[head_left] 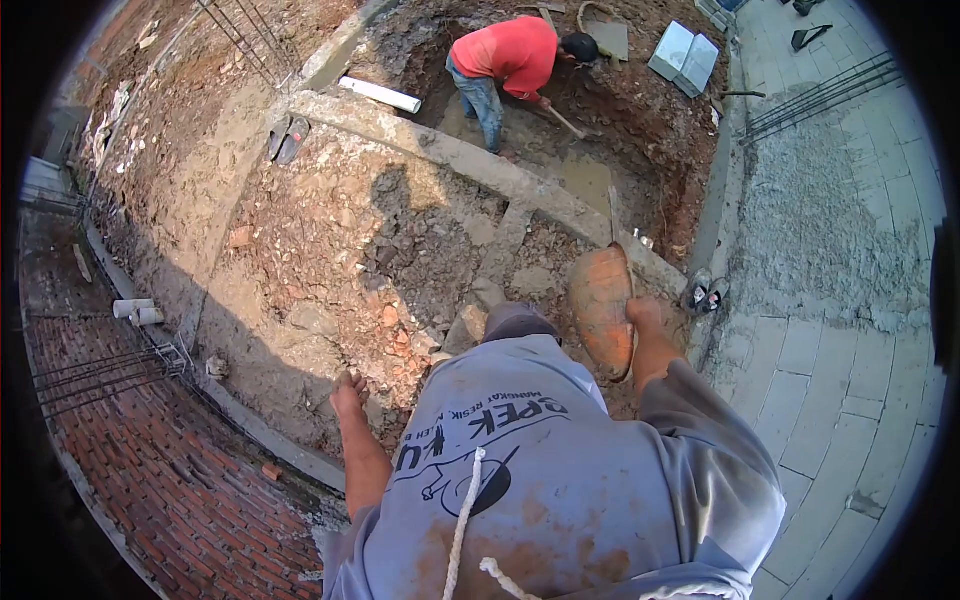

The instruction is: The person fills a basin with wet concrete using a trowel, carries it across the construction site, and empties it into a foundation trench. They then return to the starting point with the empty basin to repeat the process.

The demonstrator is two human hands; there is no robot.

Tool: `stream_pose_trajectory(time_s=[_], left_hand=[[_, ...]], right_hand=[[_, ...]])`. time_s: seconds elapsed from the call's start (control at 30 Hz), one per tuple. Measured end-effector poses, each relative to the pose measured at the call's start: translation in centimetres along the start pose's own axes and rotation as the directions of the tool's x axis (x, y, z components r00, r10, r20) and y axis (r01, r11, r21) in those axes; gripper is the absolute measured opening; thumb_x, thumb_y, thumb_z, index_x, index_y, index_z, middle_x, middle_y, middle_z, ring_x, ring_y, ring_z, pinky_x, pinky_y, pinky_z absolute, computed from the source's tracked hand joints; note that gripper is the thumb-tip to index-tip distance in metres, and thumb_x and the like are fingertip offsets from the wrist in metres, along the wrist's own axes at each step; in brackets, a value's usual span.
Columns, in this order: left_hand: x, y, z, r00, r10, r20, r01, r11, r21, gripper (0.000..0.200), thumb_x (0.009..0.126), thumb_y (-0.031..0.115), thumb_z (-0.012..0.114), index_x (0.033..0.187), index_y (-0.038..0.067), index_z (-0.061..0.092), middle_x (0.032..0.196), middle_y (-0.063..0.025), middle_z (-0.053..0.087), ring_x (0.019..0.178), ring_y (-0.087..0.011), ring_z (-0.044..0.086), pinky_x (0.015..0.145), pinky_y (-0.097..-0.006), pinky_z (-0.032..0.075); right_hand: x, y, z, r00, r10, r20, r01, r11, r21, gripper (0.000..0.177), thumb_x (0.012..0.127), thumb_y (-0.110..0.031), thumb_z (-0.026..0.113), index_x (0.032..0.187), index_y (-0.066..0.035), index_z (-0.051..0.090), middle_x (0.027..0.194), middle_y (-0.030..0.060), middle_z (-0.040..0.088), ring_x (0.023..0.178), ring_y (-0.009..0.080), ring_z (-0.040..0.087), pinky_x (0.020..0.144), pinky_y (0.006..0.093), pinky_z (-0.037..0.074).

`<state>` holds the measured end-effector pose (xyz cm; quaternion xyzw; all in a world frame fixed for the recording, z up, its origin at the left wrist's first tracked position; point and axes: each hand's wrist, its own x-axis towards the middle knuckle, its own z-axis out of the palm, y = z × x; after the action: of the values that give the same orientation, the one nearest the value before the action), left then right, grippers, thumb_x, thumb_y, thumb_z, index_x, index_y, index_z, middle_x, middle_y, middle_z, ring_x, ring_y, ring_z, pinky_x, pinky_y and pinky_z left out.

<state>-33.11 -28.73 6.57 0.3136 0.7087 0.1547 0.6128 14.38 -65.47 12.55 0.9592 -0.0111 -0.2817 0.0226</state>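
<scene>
My right hand (646,314) grips the rim of a mud-caked orange basin (601,312), which hangs tilted on its side beside my right leg. The fingers on the far side of the rim are hidden. My left hand (349,394) hangs at my left side over the rubble, holding nothing, with its fingers loosely apart. Below it lie broken brick pieces (392,316) and loose soil.
A co-worker in a red shirt (505,58) bends in a muddy pit with a long-handled tool (563,120). A concrete beam (440,150) crosses in front of me. Sandals (288,140), a white pipe (380,95), pale blocks (684,58) and rebar (820,100) lie around.
</scene>
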Motion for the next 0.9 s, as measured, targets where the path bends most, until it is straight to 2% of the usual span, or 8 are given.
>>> stream_pose_trajectory(time_s=[0.17,0.37,0.43,0.53,0.63,0.73,0.83,0.9], left_hand=[[-1.2,5.1,3.4,0.997,0.048,0.068,-0.054,0.995,0.083,0.046,0.088,0.03,0.046,0.123,0.001,0.04,0.111,-0.0141,0.054,0.095,-0.023,0.056,0.073,-0.0326,0.047],[-0.2,6.1,4.7,0.99,0.073,0.118,-0.089,0.987,0.132,0.044,0.089,0.027,0.045,0.122,0.0,0.039,0.11,-0.0148,0.055,0.093,-0.0218,0.057,0.07,-0.0312,0.049],[-0.4,6.0,4.6,0.992,0.053,0.112,-0.067,0.99,0.125,0.035,0.088,0.027,0.048,0.113,0.002,0.045,0.099,-0.0097,0.057,0.084,-0.0184,0.059,0.063,-0.0297,0.048],[-0.5,5.0,3.8,0.995,0.039,0.093,-0.049,0.993,0.105,0.027,0.088,0.027,0.05,0.104,0.005,0.049,0.088,-0.0054,0.059,0.075,-0.0151,0.059,0.057,-0.028,0.047],[-0.7,4.4,3.3,0.997,0.019,0.071,-0.029,0.991,0.134,0.028,0.088,0.027,0.05,0.105,0.005,0.049,0.089,-0.0057,0.059,0.075,-0.0153,0.059,0.057,-0.0285,0.047],[-0.5,3.8,2.7,0.998,0.005,0.064,-0.014,0.989,0.144,0.03,0.088,0.027,0.049,0.107,0.005,0.049,0.091,-0.0062,0.059,0.076,-0.016,0.059,0.059,-0.0295,0.048],[-0.8,4.2,3.2,0.998,0.009,0.055,-0.018,0.987,0.157,0.032,0.088,0.027,0.049,0.11,0.004,0.048,0.093,-0.007,0.059,0.078,-0.0169,0.059,0.061,-0.0307,0.048],[-1.1,4.6,3.7,0.999,0.014,0.049,-0.021,0.989,0.146,0.033,0.088,0.028,0.048,0.111,0.004,0.047,0.093,-0.0076,0.059,0.079,-0.0174,0.059,0.062,-0.0314,0.049]], right_hand=[[5.9,1.1,2.7,0.999,-0.001,-0.043,0.003,0.999,0.039,0.04,0.076,-0.024,0.039,0.095,0.005,0.06,0.108,0.0237,0.055,0.105,0.0338,0.051,0.091,0.0376,0.04],[5.8,-1.0,0.9,0.995,0.042,-0.093,-0.033,0.994,0.103,0.041,0.076,-0.024,0.039,0.098,0.004,0.06,0.111,0.0215,0.054,0.106,0.0318,0.051,0.091,0.0373,0.04],[7.7,-0.1,2.5,0.995,-0.003,-0.095,0.008,0.999,0.053,0.041,0.076,-0.024,0.039,0.099,0.003,0.059,0.112,0.0208,0.054,0.106,0.0308,0.051,0.091,0.0371,0.04],[5.2,-0.9,0.3,0.997,0.08,-0.002,-0.078,0.984,0.159,0.041,0.074,-0.021,0.046,0.108,-0.001,0.056,0.114,0.0207,0.053,0.108,0.0318,0.051,0.092,0.0393,0.041],[8.6,1.5,4.0,1.0,-0.002,-0.01,0.002,1.0,-0.018,0.039,0.077,-0.021,0.039,0.102,0.003,0.058,0.114,0.0204,0.053,0.107,0.0303,0.051,0.093,0.0353,0.039],[6.3,1.0,2.9,0.994,0.102,-0.03,-0.1,0.992,0.071,0.039,0.078,-0.02,0.039,0.102,0.003,0.059,0.114,0.0209,0.053,0.108,0.0303,0.051,0.093,0.0353,0.038],[7.5,2.9,4.8,0.995,0.045,-0.092,-0.041,0.998,0.045,0.039,0.079,-0.021,0.039,0.101,0.003,0.059,0.115,0.0211,0.052,0.108,0.0302,0.051,0.093,0.0361,0.038],[10.4,5.5,7.8,0.999,0.004,-0.048,-0.006,0.999,-0.042,0.038,0.079,-0.021,0.039,0.1,0.003,0.06,0.116,0.0206,0.051,0.108,0.0298,0.051,0.092,0.0362,0.039]])
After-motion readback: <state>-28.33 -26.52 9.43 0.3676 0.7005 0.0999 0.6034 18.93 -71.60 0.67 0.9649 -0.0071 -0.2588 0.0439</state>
